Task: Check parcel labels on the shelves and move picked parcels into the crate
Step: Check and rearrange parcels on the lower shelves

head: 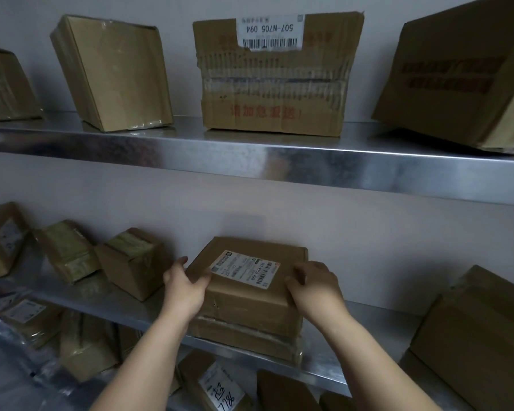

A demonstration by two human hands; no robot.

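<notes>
A brown cardboard parcel (250,304) sits on the middle metal shelf (324,360), overhanging its front edge a little. A white printed label (244,269) lies on its top face. My left hand (184,287) grips the parcel's left top edge, thumb on top. My right hand (315,287) holds its right top edge. Both forearms reach up from the bottom of the view. No crate is in sight.
The top shelf (279,152) carries several boxes, one (276,75) with a barcode label. Smaller taped parcels (131,262) stand left of the held one, and a large box (481,330) is at the right. More parcels (217,384) lie on the shelf below.
</notes>
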